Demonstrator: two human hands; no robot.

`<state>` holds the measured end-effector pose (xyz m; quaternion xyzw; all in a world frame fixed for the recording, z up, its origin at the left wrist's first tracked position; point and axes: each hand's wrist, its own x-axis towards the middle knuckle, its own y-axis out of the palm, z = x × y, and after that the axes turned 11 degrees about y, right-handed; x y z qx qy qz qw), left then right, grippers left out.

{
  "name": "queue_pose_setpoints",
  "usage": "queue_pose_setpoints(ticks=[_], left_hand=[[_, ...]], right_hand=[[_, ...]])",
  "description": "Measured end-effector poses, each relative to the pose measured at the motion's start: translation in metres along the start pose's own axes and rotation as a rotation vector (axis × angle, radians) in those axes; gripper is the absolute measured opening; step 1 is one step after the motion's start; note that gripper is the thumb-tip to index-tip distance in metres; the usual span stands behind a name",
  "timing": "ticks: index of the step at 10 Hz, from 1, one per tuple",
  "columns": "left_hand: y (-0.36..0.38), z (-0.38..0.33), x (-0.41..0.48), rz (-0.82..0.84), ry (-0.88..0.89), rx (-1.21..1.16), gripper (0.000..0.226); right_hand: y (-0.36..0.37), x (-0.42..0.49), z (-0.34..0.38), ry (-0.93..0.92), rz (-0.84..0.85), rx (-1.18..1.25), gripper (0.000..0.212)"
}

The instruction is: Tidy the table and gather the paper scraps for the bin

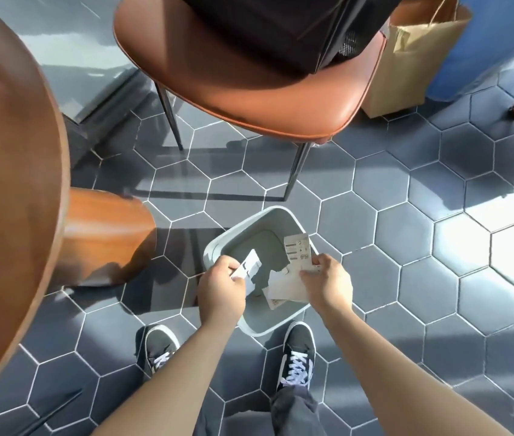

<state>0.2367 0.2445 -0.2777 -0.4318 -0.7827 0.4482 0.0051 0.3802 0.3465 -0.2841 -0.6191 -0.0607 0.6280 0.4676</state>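
A pale grey bin (217, 239) stands on the tiled floor just ahead of my feet. Both hands hover over its opening. My left hand (221, 286) grips white paper scraps (251, 266) above the bin's left side. My right hand (328, 283) holds printed beige paper scraps (298, 251), some sticking up, some hanging down into the bin (287, 289). The bin's floor is partly hidden by the hands and papers.
A round wooden table (7, 196) with a thick wooden base (104, 237) fills the left. An orange chair (268, 89) with a black bag on it stands beyond the bin. A brown paper bag (413, 58) sits at the back right. My shoes (296, 354) flank the bin.
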Motion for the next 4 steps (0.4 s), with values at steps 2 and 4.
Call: queue_pose_setpoints(ticks=[2, 4], left_hand=[[0.019, 0.008, 0.020, 0.047, -0.026, 0.037, 0.024], [0.029, 0.009, 0.028, 0.111, 0.046, 0.134, 0.034]], right_hand=[[0.024, 0.026, -0.003, -0.030, 0.008, -0.055, 0.019], [0.033, 0.032, -0.010, -0.092, 0.042, -0.047, 0.046]])
